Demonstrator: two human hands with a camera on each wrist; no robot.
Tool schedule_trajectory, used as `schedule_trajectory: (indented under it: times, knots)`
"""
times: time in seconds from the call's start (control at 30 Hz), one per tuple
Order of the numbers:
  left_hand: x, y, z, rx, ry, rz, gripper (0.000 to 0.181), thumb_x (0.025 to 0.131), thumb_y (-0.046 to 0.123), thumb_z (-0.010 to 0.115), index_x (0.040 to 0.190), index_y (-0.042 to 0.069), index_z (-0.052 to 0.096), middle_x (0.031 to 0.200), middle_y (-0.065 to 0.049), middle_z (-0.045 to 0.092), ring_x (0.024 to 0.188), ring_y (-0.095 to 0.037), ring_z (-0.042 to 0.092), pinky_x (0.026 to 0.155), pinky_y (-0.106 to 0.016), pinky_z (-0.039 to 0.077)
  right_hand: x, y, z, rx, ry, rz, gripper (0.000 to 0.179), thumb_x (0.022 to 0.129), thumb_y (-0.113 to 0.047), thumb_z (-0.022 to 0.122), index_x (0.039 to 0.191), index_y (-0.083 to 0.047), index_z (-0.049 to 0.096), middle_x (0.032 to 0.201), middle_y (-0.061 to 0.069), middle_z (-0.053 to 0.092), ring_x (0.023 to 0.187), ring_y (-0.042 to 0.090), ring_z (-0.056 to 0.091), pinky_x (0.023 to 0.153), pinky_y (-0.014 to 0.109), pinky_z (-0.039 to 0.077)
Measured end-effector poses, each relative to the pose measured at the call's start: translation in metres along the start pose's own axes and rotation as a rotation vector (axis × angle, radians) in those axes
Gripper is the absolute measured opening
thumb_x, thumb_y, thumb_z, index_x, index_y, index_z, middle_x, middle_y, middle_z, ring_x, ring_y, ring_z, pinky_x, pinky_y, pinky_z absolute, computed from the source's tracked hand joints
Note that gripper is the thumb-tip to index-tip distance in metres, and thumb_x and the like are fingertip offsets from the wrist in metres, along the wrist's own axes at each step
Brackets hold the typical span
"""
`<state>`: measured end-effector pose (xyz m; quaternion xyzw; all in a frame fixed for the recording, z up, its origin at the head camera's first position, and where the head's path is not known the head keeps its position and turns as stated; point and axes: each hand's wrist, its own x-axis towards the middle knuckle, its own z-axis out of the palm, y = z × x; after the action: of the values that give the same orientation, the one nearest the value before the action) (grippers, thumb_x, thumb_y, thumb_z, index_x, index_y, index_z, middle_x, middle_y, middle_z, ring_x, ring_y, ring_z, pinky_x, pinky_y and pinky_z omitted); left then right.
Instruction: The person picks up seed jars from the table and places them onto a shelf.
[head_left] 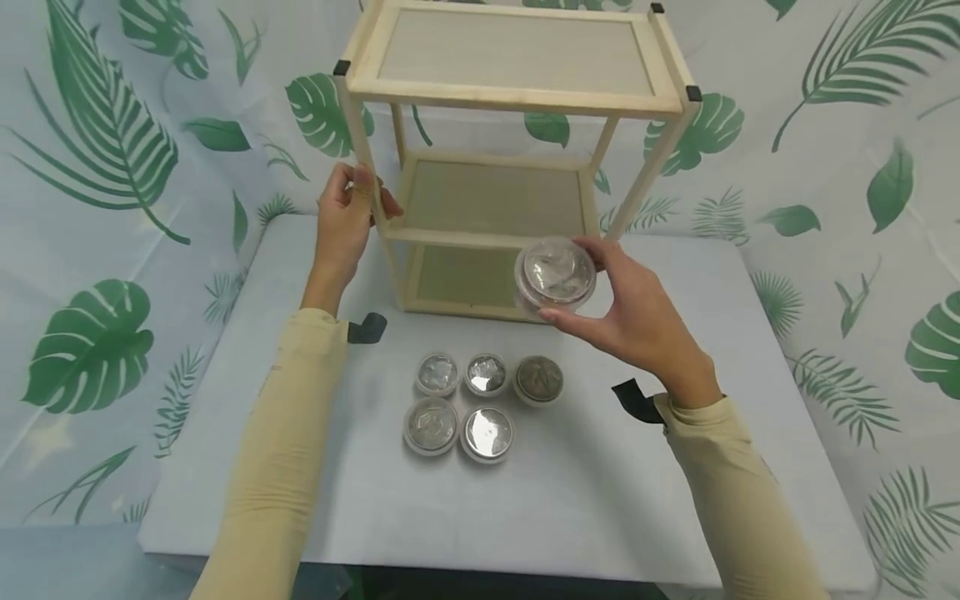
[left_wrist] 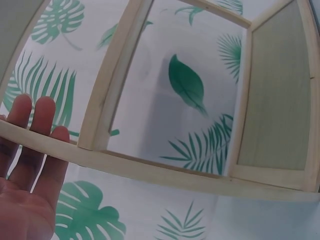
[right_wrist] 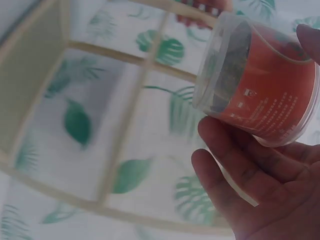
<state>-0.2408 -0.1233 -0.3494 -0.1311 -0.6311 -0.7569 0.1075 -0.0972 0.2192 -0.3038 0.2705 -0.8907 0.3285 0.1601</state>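
Observation:
My left hand [head_left: 347,212] grips the left front post of a light wooden shelf rack [head_left: 517,97]. In the left wrist view, the fingers [left_wrist: 44,112] pass behind the post, their tips showing beyond it. My right hand [head_left: 637,312] holds a clear round plastic jar [head_left: 557,273] by its side between thumb and fingers, in front of the rack's right half and above the tabletop. A red label with pale print wraps the jar [right_wrist: 272,82] in the right wrist view; dark contents show through one end.
Several similar lidded jars, among them a darker one [head_left: 539,380] and a shiny-topped one [head_left: 487,434], stand grouped in front of the rack on a white table [head_left: 600,517]. The rack has three panel levels, including a middle shelf [head_left: 498,197]. Leaf-patterned cloth [head_left: 847,192] hangs behind.

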Motion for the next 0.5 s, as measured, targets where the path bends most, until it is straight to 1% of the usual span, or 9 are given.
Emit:
schedule_trajectory:
  times: [0.1, 0.17, 0.2, 0.23, 0.3, 0.33, 0.4, 0.47, 0.5]
  knots:
    - [-0.001, -0.003, 0.0, 0.008, 0.001, -0.011, 0.045, 0.091, 0.058, 0.056, 0.1, 0.015, 0.057, 0.083, -0.006, 0.071, 0.083, -0.022, 0.071, 0.086, -0.035, 0.054, 0.021, -0.009, -0.013, -0.001, 0.009, -0.054, 0.085, 0.077, -0.02, 0.096, 0.145, 0.007, 0.053, 0.128, 0.021, 0.068, 0.107, 0.033, 0.066, 0.09, 0.05, 0.051]
    - [-0.001, -0.004, 0.0, 0.02, 0.001, -0.015, 0.046, 0.091, 0.06, 0.056, 0.1, 0.015, 0.056, 0.083, -0.005, 0.072, 0.083, -0.021, 0.071, 0.086, -0.035, 0.054, 0.035, -0.018, -0.022, -0.006, 0.01, -0.089, 0.084, 0.082, -0.03, 0.093, 0.145, 0.007, 0.052, 0.13, 0.022, 0.067, 0.108, 0.034, 0.067, 0.089, 0.051, 0.052]
    - [-0.001, -0.005, 0.0, 0.019, 0.001, -0.017, 0.047, 0.09, 0.061, 0.056, 0.1, 0.015, 0.056, 0.082, -0.005, 0.072, 0.083, -0.022, 0.071, 0.087, -0.035, 0.055, 0.043, -0.022, -0.026, -0.02, 0.012, -0.106, 0.087, 0.084, -0.038, 0.091, 0.146, 0.008, 0.051, 0.131, 0.023, 0.066, 0.109, 0.035, 0.067, 0.09, 0.051, 0.052]
    - [-0.002, -0.005, 0.001, 0.02, 0.001, -0.018, 0.048, 0.089, 0.061, 0.056, 0.1, 0.014, 0.056, 0.082, -0.005, 0.072, 0.083, -0.022, 0.071, 0.087, -0.035, 0.055, 0.051, -0.027, -0.031, -0.033, 0.014, -0.128, 0.089, 0.087, -0.046, 0.088, 0.146, 0.008, 0.05, 0.133, 0.023, 0.066, 0.111, 0.036, 0.067, 0.092, 0.051, 0.053]
    - [-0.001, -0.006, 0.001, 0.035, 0.005, -0.021, 0.05, 0.088, 0.063, 0.056, 0.1, 0.015, 0.056, 0.083, -0.004, 0.072, 0.084, -0.022, 0.071, 0.086, -0.035, 0.054, 0.068, -0.036, -0.04, -0.056, 0.031, -0.169, 0.09, 0.09, -0.054, 0.081, 0.146, 0.009, 0.049, 0.133, 0.024, 0.066, 0.113, 0.037, 0.067, 0.095, 0.046, 0.053]
    - [-0.001, -0.005, 0.002, 0.043, 0.007, -0.023, 0.051, 0.088, 0.064, 0.055, 0.1, 0.015, 0.056, 0.083, -0.004, 0.072, 0.084, -0.022, 0.071, 0.086, -0.035, 0.054, 0.077, -0.039, -0.045, -0.067, 0.043, -0.193, 0.09, 0.091, -0.055, 0.081, 0.145, 0.009, 0.048, 0.132, 0.024, 0.066, 0.113, 0.036, 0.067, 0.095, 0.042, 0.052]
    - [-0.002, -0.005, 0.002, 0.052, 0.011, -0.03, 0.052, 0.087, 0.065, 0.055, 0.1, 0.015, 0.056, 0.085, -0.006, 0.072, 0.085, -0.022, 0.071, 0.085, -0.036, 0.053, 0.096, -0.048, -0.054, -0.087, 0.063, -0.229, 0.084, 0.093, -0.048, 0.083, 0.144, 0.009, 0.049, 0.132, 0.023, 0.067, 0.113, 0.034, 0.067, 0.098, 0.032, 0.051]
    - [-0.002, -0.004, 0.002, 0.077, 0.014, -0.023, 0.051, 0.088, 0.066, 0.053, 0.1, 0.017, 0.056, 0.085, -0.007, 0.072, 0.085, -0.022, 0.071, 0.084, -0.036, 0.053, 0.114, -0.056, -0.061, -0.096, 0.079, -0.258, 0.074, 0.092, -0.034, 0.086, 0.144, 0.007, 0.051, 0.13, 0.021, 0.068, 0.111, 0.03, 0.068, 0.097, 0.023, 0.05]
    - [-0.002, -0.004, 0.003, 0.084, 0.013, -0.016, 0.05, 0.089, 0.066, 0.053, 0.1, 0.017, 0.056, 0.086, -0.007, 0.072, 0.085, -0.022, 0.071, 0.084, -0.036, 0.053, 0.123, -0.06, -0.064, -0.108, 0.082, -0.279, 0.072, 0.093, -0.031, 0.086, 0.145, 0.006, 0.052, 0.13, 0.02, 0.068, 0.111, 0.028, 0.068, 0.096, 0.02, 0.049]
